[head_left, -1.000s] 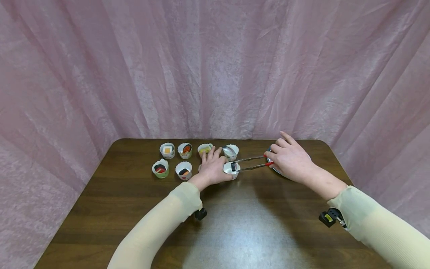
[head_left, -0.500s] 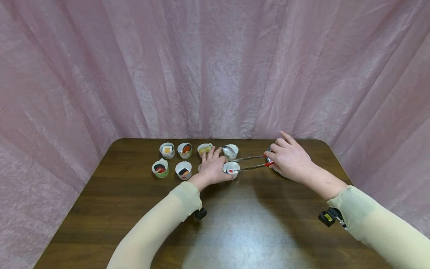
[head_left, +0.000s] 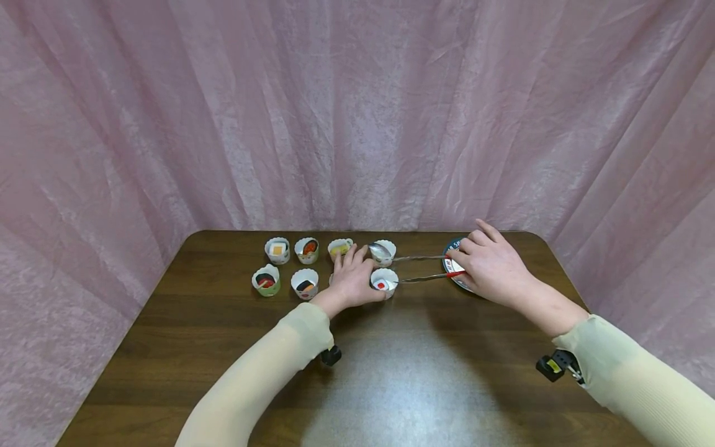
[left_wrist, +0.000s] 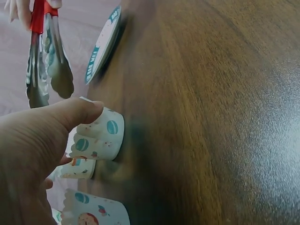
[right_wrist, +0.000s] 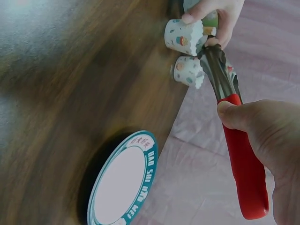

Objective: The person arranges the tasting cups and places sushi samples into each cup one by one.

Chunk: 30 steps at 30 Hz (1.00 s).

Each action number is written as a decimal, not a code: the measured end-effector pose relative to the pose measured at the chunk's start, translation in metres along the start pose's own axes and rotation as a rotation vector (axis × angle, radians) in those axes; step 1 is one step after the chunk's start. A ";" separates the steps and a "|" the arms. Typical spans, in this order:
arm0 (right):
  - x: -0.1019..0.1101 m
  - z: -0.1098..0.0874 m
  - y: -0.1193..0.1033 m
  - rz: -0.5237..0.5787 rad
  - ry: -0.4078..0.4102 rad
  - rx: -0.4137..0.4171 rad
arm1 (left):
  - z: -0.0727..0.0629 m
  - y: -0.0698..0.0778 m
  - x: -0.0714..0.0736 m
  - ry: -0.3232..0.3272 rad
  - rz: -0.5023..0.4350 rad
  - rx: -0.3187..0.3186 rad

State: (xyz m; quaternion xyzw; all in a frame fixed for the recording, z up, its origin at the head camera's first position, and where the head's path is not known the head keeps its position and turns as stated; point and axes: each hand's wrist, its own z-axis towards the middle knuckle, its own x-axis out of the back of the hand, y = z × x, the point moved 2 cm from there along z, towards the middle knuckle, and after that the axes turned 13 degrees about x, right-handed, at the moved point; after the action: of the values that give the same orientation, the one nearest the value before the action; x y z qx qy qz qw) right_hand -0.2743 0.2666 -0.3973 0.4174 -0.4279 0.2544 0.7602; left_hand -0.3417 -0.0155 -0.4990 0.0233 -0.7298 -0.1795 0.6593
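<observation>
My left hand (head_left: 353, 282) holds a white patterned paper baking cup (left_wrist: 101, 136), its thumb on the near rim and the other fingers spread beyond. Inside that cup lies a small white sushi roll piece (head_left: 382, 285) with a red centre. My right hand (head_left: 494, 267) grips metal tongs by their red handles (right_wrist: 243, 164), thumb on one arm. The tongs' arms (head_left: 430, 277) stand spread apart with nothing between them, the tips just right of the cup. Past the cup in the head view, a spoon's bowl (head_left: 380, 250) shows at the back right cup (head_left: 385, 262).
A round plate (right_wrist: 122, 183) with a teal lettered rim lies at the right, partly under my right hand. Several more cups with sushi-like pieces stand to the left, including a green one (head_left: 270, 290). The wooden table (head_left: 424, 360) ends at a pink curtain (head_left: 357, 112).
The sushi piece left the tongs and now lies in the cup. The tongs have spread wider and drawn slightly right with my right hand. My left hand stays at the cup.
</observation>
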 end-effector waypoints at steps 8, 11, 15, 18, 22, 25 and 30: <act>0.005 -0.018 0.005 0.035 -0.011 -0.089 | -0.009 -0.005 0.011 0.023 0.021 -0.034; 0.006 -0.024 0.006 0.034 -0.018 -0.120 | -0.011 -0.008 0.015 0.037 -0.005 -0.046; 0.006 -0.032 0.006 0.046 -0.010 -0.157 | -0.013 -0.015 0.021 0.047 -0.046 -0.046; 0.005 -0.038 0.006 0.054 0.012 -0.182 | -0.017 -0.021 0.030 0.063 -0.061 -0.035; 0.005 -0.048 0.007 0.046 0.056 -0.224 | -0.024 -0.030 0.041 0.086 -0.079 -0.033; 0.005 -0.056 0.008 0.043 0.086 -0.267 | -0.032 -0.037 0.050 0.102 -0.099 -0.040; 0.004 -0.068 0.008 0.053 0.092 -0.355 | -0.045 -0.050 0.062 0.144 -0.111 -0.054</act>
State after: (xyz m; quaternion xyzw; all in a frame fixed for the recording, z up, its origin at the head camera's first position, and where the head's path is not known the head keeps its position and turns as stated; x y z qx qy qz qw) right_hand -0.2486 0.3288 -0.4103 0.2533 -0.4416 0.2139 0.8337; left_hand -0.3166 -0.0892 -0.4514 0.0588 -0.6731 -0.2333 0.6993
